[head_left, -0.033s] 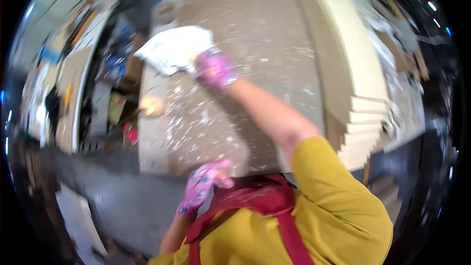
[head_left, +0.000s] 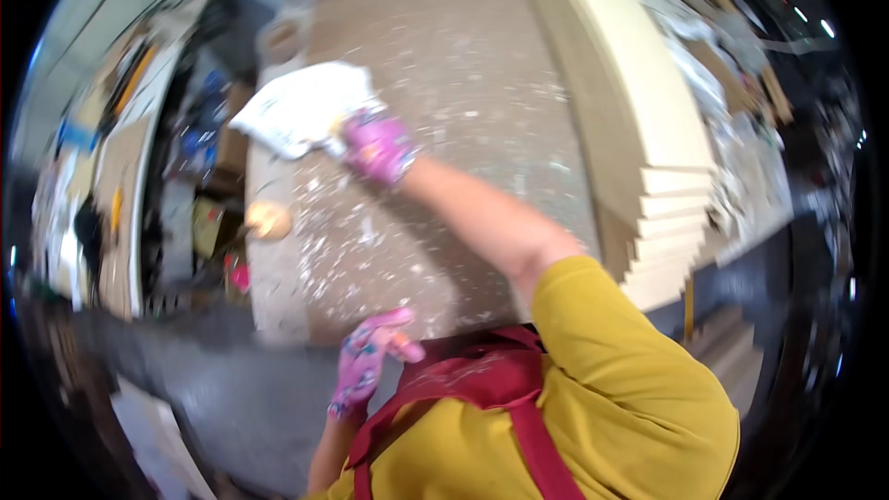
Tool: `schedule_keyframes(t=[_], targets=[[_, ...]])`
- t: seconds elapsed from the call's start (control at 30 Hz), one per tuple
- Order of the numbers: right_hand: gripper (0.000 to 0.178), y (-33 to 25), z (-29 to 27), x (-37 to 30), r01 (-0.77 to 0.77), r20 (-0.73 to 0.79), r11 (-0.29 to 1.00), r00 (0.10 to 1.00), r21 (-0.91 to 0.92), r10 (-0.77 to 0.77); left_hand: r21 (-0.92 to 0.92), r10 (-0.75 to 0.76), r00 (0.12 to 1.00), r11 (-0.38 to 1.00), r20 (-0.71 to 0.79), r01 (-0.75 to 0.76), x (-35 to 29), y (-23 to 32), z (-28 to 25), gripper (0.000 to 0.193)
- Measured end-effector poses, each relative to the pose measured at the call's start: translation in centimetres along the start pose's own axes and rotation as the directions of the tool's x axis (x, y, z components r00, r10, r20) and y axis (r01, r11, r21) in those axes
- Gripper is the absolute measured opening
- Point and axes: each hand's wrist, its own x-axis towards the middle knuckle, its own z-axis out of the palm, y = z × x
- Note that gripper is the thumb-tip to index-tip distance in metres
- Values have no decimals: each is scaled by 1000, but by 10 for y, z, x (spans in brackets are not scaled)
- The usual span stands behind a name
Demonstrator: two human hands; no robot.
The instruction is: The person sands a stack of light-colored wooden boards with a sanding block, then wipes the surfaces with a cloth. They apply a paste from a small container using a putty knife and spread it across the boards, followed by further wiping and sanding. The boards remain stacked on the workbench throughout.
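My right hand (head_left: 378,146), in a pink patterned glove, reaches across the brown work table (head_left: 426,37) and is closed on the near right edge of a white crumpled bag or cloth (head_left: 301,106). Motion blur hides exactly how its fingers grip. That white piece lies spread over the table's left side. Close to the table's front edge, my left hand (head_left: 364,361) wears a matching glove; its fingers are stretched apart, with nothing in them. White flakes and scraps (head_left: 347,250) litter the tabletop between the two hands.
A long stack of pale boards (head_left: 648,83), stepped at its near end, borders the table's right side. On the left edge sits a round tan object (head_left: 269,219), with a brownish roll (head_left: 281,40) farther back. Cluttered shelving (head_left: 130,176) stands beyond the left edge.
The whole view has shifted, so table, hands and boards appear farther left and slightly lower. My right hand stays at the white piece; my left hand stays open near the front edge.
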Motion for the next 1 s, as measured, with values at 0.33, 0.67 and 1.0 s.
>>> schedule_keyframes(t=[0.33,0.67,1.0], targets=[[59,29,-166,-271,-96,168,842,986,531,6,187,207,942,947,264,-261,106,44,45,30],[59,313,-238,-584,-733,-672,573,218,366,708,315,403,587,563,703,-764,301,129,298,33],[72,397,-213,-542,-944,-563,330,287,-27,775,678,282,617,-336,735,-654,400,99,381,52]])
